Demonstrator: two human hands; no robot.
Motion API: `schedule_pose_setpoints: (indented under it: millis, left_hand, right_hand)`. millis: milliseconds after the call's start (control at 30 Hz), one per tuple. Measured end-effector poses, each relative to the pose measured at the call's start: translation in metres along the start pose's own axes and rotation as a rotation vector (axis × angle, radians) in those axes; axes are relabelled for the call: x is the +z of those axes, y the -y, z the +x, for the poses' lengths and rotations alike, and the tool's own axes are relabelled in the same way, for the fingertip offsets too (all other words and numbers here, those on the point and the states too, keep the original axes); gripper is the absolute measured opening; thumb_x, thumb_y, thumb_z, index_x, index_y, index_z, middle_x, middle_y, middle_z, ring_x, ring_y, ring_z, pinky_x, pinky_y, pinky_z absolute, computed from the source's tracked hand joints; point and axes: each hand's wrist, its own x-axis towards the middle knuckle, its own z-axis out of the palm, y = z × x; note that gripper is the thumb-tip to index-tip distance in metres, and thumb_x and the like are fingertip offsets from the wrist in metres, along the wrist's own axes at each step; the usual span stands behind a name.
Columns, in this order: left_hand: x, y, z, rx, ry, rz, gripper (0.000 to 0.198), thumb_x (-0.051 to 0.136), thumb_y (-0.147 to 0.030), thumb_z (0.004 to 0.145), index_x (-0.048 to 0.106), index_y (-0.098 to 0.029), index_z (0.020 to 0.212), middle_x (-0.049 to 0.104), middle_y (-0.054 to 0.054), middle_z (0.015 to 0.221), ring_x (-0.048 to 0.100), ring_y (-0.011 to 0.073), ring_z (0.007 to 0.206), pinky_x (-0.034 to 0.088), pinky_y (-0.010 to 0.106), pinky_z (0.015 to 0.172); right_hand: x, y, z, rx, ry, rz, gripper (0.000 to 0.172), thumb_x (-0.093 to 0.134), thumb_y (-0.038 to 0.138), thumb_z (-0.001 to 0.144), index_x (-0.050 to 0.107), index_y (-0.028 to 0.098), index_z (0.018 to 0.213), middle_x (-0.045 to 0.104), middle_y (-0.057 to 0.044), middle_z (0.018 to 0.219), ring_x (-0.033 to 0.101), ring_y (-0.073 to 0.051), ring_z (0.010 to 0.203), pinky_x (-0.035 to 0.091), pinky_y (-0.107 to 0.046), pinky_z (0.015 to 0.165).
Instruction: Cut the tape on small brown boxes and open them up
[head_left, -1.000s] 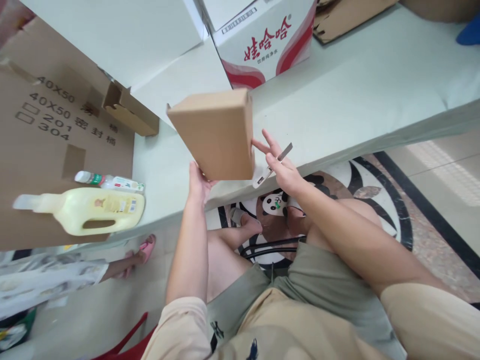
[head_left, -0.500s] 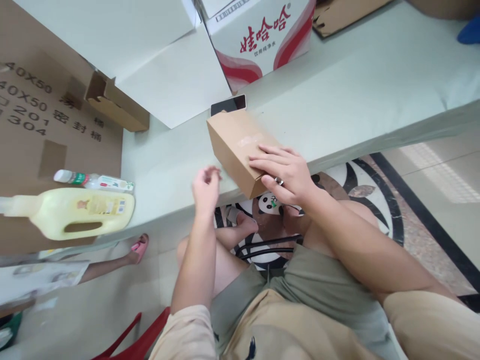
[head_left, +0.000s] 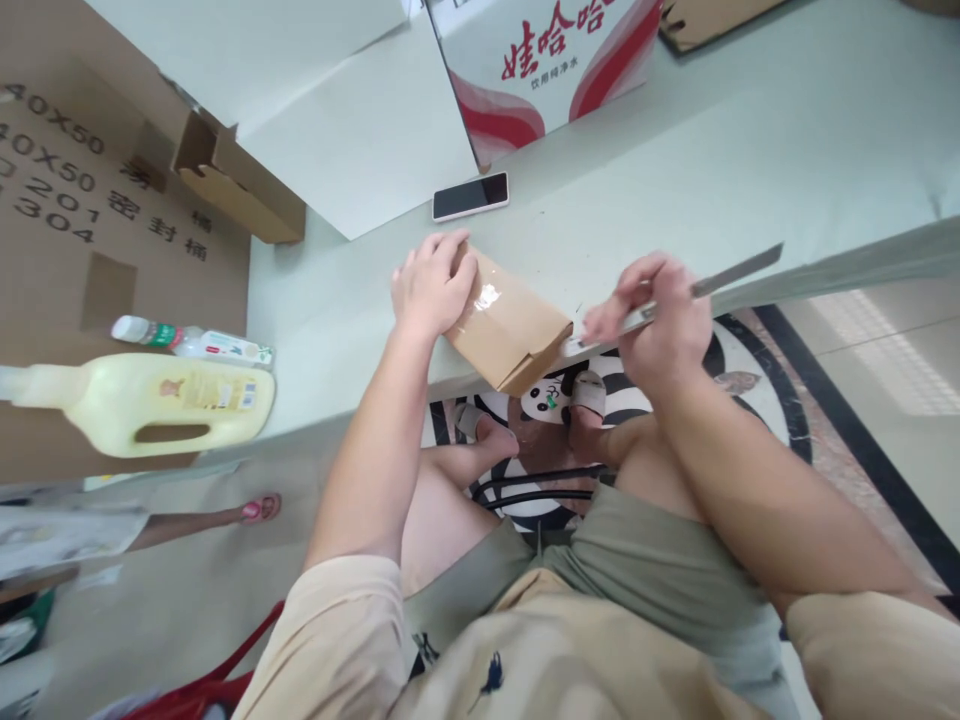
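While left hand pins box, right hand holds knife.

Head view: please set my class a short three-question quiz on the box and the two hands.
1. True or false: the left hand holds the box down on the table.
2. What does the right hand grip? A scissors; B a slim metal blade; C a tape roll.
3. Which thing lies flat between the box and the red-and-white carton?

Key: 1 true. 2 B. 3 the phone.
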Motion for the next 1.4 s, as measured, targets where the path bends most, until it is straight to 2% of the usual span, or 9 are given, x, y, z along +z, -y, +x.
schedule_pose_setpoints:
  millis: [100,200,400,533,633,900,1000,1200,1400]
  left_hand:
    - [-0.01,-0.019,-0.006,-0.053,0.09,0.187,0.043,0.055,-0.034,0.09,0.066,-0.037,0.132,0.062,0.004,0.141,0.052,0.0366,0.133,0.033,0.058,0.119]
    - [-0.021,-0.045,-0.009,-0.144,0.167,0.318,0.054,0.041,-0.029,0.092,0.059,-0.044,0.14,0.057,-0.001,0.15,0.049,0.0344,0.137,0.034,0.056,0.118]
    - [-0.026,-0.057,-0.013,-0.183,0.164,0.333,0.064,0.04,-0.023,0.086,0.054,-0.04,0.146,0.054,-0.001,0.155,0.048,0.0366,0.14,0.036,0.058,0.115]
    - [-0.023,-0.049,-0.012,-0.17,0.151,0.3,0.061,0.042,-0.023,0.085,0.058,-0.04,0.142,0.057,0.0,0.152,0.05,0.0366,0.138,0.035,0.057,0.115]
    - [-0.018,-0.041,-0.01,-0.15,0.115,0.256,0.057,0.045,-0.025,0.085,0.06,-0.04,0.138,0.059,0.0,0.148,0.05,0.0369,0.135,0.034,0.058,0.115]
    - [-0.011,-0.029,-0.005,-0.129,0.075,0.201,0.053,0.049,-0.027,0.084,0.063,-0.041,0.133,0.062,0.001,0.144,0.048,0.0385,0.137,0.032,0.059,0.117]
    - [-0.012,-0.032,-0.006,-0.145,0.083,0.218,0.053,0.048,-0.027,0.084,0.063,-0.042,0.133,0.061,0.001,0.145,0.048,0.0385,0.137,0.033,0.059,0.115]
    - [-0.016,-0.043,-0.009,-0.153,0.112,0.266,0.054,0.045,-0.026,0.087,0.061,-0.042,0.136,0.061,0.001,0.145,0.049,0.0363,0.135,0.035,0.057,0.114]
    - [-0.022,-0.056,-0.011,-0.186,0.16,0.329,0.057,0.041,-0.027,0.088,0.058,-0.043,0.14,0.058,-0.002,0.15,0.049,0.0335,0.137,0.037,0.054,0.113]
  right_hand:
    - [-0.012,-0.006,0.012,0.198,-0.07,0.063,0.048,0.037,0.076,0.091,0.046,0.03,0.083,0.026,0.008,0.045,0.028,-0.015,0.037,0.033,-0.032,0.043]
    - [-0.014,-0.011,0.021,0.272,-0.048,0.165,0.036,0.048,0.063,0.088,0.039,0.029,0.082,0.028,0.008,0.047,0.024,-0.013,0.038,0.022,-0.028,0.039]
    - [-0.002,-0.013,0.026,0.239,-0.183,0.156,0.023,0.06,0.029,0.084,0.037,0.028,0.086,0.052,0.008,0.062,0.043,-0.01,0.044,0.032,-0.022,0.042]
    - [-0.008,-0.018,0.027,0.186,-0.16,0.08,0.012,0.056,0.035,0.091,0.053,0.027,0.099,0.062,0.003,0.077,0.06,-0.011,0.058,0.046,-0.025,0.051]
    - [-0.015,-0.025,0.03,0.21,-0.128,0.078,0.022,0.052,0.04,0.092,0.06,0.025,0.108,0.068,-0.001,0.088,0.068,-0.014,0.07,0.053,-0.029,0.06]
    - [-0.018,-0.035,0.033,0.341,-0.177,0.066,0.02,0.065,0.033,0.086,0.062,0.023,0.103,0.072,-0.002,0.091,0.068,-0.011,0.068,0.049,-0.024,0.057]
    - [-0.016,-0.034,0.031,0.267,-0.176,0.018,0.024,0.059,0.045,0.093,0.065,0.023,0.102,0.068,-0.001,0.079,0.06,-0.01,0.057,0.045,-0.025,0.051]
    - [-0.012,-0.031,0.028,-0.048,-0.278,-0.138,0.03,0.067,0.055,0.09,0.065,0.025,0.09,0.038,0.006,0.055,0.038,-0.009,0.045,0.032,-0.026,0.045]
    - [0.014,-0.002,0.01,-0.192,-0.093,-0.139,0.036,0.057,0.057,0.095,0.069,0.023,0.098,0.064,0.0,0.072,0.061,-0.014,0.061,0.049,-0.031,0.059]
